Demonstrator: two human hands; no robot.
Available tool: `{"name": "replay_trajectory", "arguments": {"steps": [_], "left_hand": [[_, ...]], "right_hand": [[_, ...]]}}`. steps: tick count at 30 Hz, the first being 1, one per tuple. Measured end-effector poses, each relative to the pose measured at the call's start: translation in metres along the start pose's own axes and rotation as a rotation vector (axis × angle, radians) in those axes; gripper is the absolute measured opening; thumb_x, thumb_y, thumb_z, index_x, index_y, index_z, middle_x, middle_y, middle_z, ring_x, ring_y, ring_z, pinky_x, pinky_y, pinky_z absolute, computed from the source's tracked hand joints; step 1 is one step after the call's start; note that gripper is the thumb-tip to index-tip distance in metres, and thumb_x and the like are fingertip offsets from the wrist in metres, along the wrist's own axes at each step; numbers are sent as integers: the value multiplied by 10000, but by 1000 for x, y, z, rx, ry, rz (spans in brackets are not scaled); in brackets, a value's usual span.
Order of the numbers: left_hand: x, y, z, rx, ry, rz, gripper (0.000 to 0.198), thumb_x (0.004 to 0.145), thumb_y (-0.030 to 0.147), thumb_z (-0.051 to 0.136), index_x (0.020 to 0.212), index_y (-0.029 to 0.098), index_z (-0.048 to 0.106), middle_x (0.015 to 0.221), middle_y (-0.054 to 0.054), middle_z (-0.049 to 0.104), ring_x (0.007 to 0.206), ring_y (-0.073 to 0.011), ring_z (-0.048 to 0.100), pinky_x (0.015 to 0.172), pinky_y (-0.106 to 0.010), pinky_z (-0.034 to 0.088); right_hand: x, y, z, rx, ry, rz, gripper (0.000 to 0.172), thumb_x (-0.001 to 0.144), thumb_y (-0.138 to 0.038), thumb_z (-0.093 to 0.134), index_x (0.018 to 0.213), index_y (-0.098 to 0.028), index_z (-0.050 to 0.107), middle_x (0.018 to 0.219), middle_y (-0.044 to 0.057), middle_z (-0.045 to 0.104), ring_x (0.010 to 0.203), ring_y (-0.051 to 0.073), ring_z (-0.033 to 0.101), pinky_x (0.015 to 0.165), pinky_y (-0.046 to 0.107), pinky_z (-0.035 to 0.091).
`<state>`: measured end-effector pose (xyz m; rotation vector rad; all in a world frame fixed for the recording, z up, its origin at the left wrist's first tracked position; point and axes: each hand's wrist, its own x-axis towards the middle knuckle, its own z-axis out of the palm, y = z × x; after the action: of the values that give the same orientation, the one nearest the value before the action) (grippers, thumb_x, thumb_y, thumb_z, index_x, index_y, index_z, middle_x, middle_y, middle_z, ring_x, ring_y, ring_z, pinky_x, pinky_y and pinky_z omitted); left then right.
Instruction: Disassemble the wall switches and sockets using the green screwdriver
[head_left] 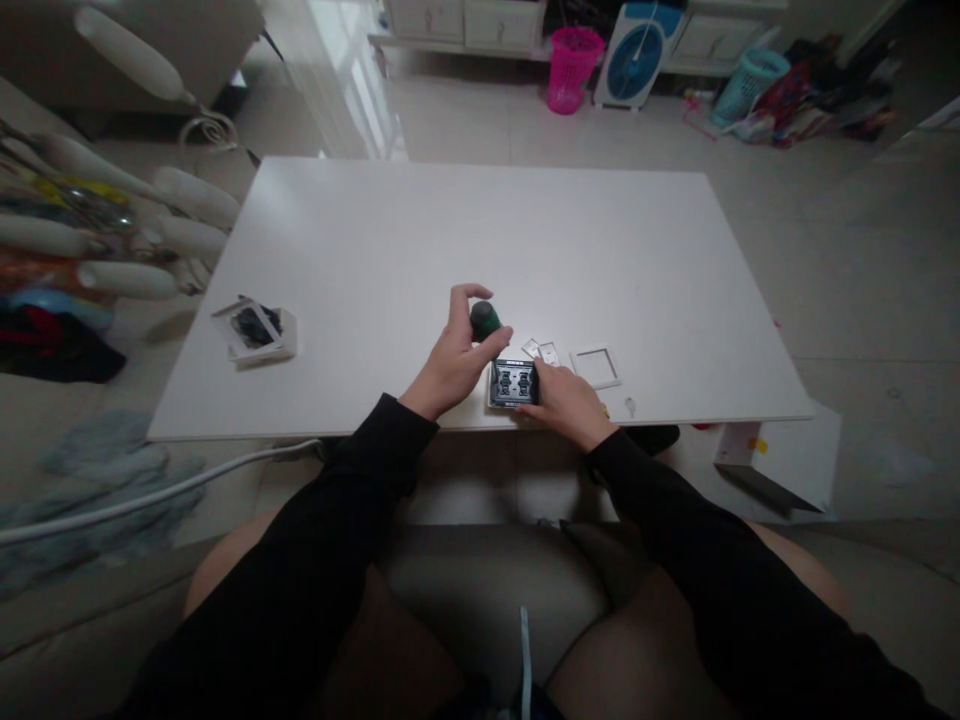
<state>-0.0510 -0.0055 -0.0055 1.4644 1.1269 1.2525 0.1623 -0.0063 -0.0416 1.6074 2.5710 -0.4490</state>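
Observation:
My left hand is closed around the dark green and black handle of a screwdriver, whose rounded end faces up. The shaft is hidden from this angle. Just below it, at the table's near edge, lies a double wall socket with a dark face and pale metal parts. My right hand grips the socket by its right side, thumb at the lower edge and fingers at the upper corner. Two small white cover pieces lie right behind the socket. A white square frame rests beside my right hand.
A small clear-looking object lies near the front edge of the white table. On the left stands an open white box with dark contents. Beyond the table are a pink basket and a blue-and-white fan.

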Motion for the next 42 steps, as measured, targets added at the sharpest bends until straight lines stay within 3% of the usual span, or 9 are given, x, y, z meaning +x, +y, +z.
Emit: {"name": "replay_trajectory", "arguments": {"steps": [8, 17, 23, 29, 36, 42], "left_hand": [[2, 2, 4, -6, 53, -11, 501, 849, 330, 769, 1222, 283, 437, 1008, 1, 531, 768, -122, 640, 693, -293, 562], [2, 1, 1, -32, 14, 19, 381, 912, 246, 570, 1268, 274, 438, 932, -18, 616, 860, -187, 647, 790, -389, 578], [0, 1, 2, 11, 27, 3, 412, 924, 307, 656, 1262, 281, 422, 922, 14, 558, 787, -146, 629, 751, -343, 566], [2, 2, 5, -18, 65, -10, 456, 887, 339, 712, 1231, 291, 417, 1043, -6, 514, 780, -121, 642, 693, -294, 550], [3, 4, 2, -58, 16, 16, 433, 876, 265, 586, 1279, 282, 428, 959, -23, 592, 890, -192, 634, 781, -375, 559], [0, 3, 1, -6, 31, -7, 424, 887, 287, 644, 1256, 286, 433, 936, 3, 562, 829, -165, 608, 787, -366, 554]], "right_hand": [[-1, -1, -2, 14, 3, -4, 669, 846, -468, 798, 1359, -153, 506, 1224, 207, 725, 1072, 364, 680, 792, 413, 491], [-1, -1, 0, 19, 1, -1, 664, 840, -471, 796, 1350, -153, 515, 1187, 196, 733, 1045, 350, 683, 761, 394, 477], [-1, -1, -2, 8, -6, -10, 664, 847, -456, 800, 1346, -132, 506, 1211, 203, 727, 1056, 347, 685, 774, 392, 478], [0, -1, -1, 15, -4, -10, 649, 843, -464, 804, 1335, -173, 498, 1225, 187, 729, 1071, 341, 682, 788, 383, 480], [-1, -1, -1, 21, 6, -3, 658, 848, -468, 787, 1359, -167, 503, 1199, 196, 731, 1046, 354, 686, 777, 405, 488], [-1, -2, 0, 19, -1, -7, 696, 844, -466, 796, 1380, -142, 492, 1242, 202, 722, 1082, 358, 680, 802, 412, 495]]}}
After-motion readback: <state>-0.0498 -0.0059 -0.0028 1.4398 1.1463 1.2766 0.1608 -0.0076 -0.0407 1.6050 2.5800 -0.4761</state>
